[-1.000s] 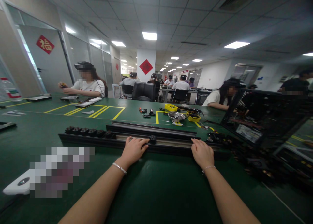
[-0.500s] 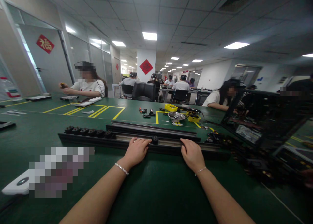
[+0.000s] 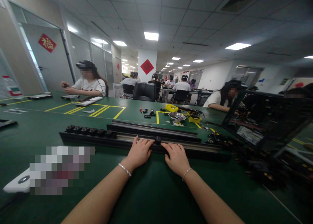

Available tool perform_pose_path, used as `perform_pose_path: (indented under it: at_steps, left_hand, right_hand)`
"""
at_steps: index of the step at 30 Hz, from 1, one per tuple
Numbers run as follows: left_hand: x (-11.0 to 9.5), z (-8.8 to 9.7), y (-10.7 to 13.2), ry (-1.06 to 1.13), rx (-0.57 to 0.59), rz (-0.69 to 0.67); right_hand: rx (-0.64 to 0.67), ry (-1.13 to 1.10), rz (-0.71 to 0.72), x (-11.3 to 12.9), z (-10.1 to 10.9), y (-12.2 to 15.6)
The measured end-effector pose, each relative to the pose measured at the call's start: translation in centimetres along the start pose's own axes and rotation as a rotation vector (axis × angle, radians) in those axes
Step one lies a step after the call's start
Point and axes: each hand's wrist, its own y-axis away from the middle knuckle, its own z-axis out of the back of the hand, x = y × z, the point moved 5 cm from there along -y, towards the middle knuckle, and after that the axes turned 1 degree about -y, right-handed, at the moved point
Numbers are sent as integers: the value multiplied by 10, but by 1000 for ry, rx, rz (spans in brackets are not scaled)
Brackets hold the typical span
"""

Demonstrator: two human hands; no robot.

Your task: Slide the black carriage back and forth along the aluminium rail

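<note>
A long black track [image 3: 195,149] with a silvery channel lies across the green table in front of me. One small black block [image 3: 157,140] sits in its channel near the middle. My left hand [image 3: 139,153] rests on the track, its fingers stretched out and the index fingertip at the block's left side. From the right, my right hand [image 3: 177,157] reaches the block's other side with its index finger; its other fingers lie out over the track. Several similar black blocks [image 3: 92,132] stand in a row on the track's left end.
Behind lies a second long black rail [image 3: 156,129]. Farther back are a metal bowl [image 3: 176,116], a yellow bin [image 3: 171,108] and small black parts. A dark panel [image 3: 254,119] and a dark heap [image 3: 256,165] occupy the right. Co-workers sit across the table.
My right hand has moved left along the track to the block. The block and my left hand appear slightly farther right, while the view has also shifted a little.
</note>
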Motion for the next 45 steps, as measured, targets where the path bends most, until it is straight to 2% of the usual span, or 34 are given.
perform_pose_path:
  at_steps: [5,25,34,45]
  left_hand:
    - [-9,-7,0,0,19,-47]
    - [-9,-1,0,30,35,-57]
    - [-8,-5,0,16,45,-66]
    - [-6,-6,-1,32,35,-69]
  right_hand:
    - [17,29,4,0,-1,-1]
    - [12,15,3,-5,4,-3]
    - [63,83,-61,-14,5,-5]
    - [23,86,-119,-20,10,-3]
